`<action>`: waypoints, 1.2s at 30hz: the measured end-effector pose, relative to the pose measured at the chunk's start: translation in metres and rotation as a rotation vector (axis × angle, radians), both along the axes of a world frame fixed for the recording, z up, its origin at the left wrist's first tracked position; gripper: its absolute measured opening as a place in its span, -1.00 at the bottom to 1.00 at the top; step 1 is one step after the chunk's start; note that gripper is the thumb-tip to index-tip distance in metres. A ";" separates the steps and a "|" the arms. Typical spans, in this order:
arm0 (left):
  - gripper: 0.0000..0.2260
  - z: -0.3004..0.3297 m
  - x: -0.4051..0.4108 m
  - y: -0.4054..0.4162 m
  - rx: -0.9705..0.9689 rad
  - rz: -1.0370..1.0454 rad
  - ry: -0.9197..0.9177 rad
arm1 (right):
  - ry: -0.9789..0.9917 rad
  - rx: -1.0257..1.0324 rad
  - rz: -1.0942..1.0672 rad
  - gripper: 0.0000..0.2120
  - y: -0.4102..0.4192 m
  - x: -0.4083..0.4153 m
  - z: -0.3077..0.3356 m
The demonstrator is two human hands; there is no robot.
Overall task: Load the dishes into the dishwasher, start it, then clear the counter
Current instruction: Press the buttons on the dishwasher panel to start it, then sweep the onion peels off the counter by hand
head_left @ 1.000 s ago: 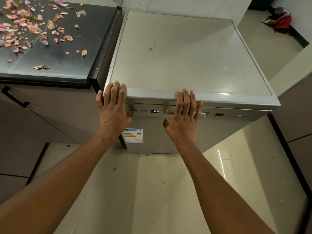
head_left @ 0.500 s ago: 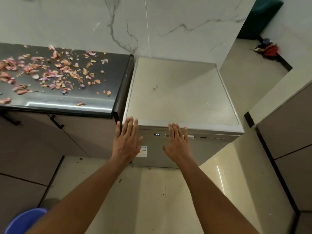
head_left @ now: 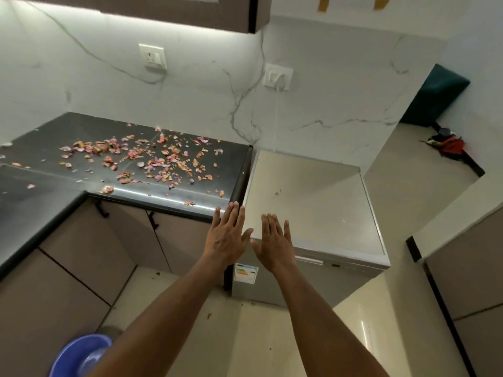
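Dishwasher (head_left: pixel 313 213) stands door closed, just right of the petal-strewn desk (head_left: pixel 54 170). Left hand (head_left: pixel 226 238) and right hand (head_left: pixel 273 246) hover flat-fingered, grasping nothing. Sweep petals (head_left: pixel 152 159) away from the dishwasher, towards one pile.

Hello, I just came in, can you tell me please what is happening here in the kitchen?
A person stands in front of a closed dishwasher, with the left hand and right hand held out flat over its front edge, fingers straight, holding nothing. I cannot tell if they touch it. The black counter beside it is strewn with dry petals, so clearing the counter is not yet done. A blue basin sits on the floor at lower left.
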State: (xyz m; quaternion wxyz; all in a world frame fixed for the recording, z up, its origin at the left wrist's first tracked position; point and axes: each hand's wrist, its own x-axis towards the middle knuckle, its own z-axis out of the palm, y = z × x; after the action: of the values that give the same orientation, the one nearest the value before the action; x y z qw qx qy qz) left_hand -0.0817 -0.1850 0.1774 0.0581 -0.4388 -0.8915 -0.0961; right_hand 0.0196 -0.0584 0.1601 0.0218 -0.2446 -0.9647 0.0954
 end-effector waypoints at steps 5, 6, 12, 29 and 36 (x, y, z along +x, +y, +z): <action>-0.36 0.018 -0.040 -0.026 -0.020 0.039 -0.003 | 0.034 0.024 0.020 -0.25 -0.020 -0.045 0.020; -0.36 0.024 -0.051 -0.034 -0.013 0.048 0.001 | 0.046 0.032 0.026 -0.25 -0.027 -0.058 0.026; -0.42 0.036 -0.117 -0.084 -0.054 0.085 -0.026 | 0.108 -0.046 0.038 -0.26 -0.070 -0.135 0.041; -0.44 -0.038 -0.247 -0.081 -0.280 -0.040 -0.162 | -0.117 -0.191 -0.034 -0.25 -0.084 -0.268 -0.047; -0.43 -0.068 -0.313 -0.056 -0.377 -0.027 -0.241 | -0.160 -0.263 -0.116 -0.07 -0.052 -0.328 -0.086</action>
State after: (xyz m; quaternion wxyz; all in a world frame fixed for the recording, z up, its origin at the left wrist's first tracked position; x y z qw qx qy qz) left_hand -0.3944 -0.2408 0.1097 -0.1332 -0.4391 -0.8883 0.0198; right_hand -0.3081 -0.1106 0.0740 -0.0816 -0.3076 -0.9267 0.2000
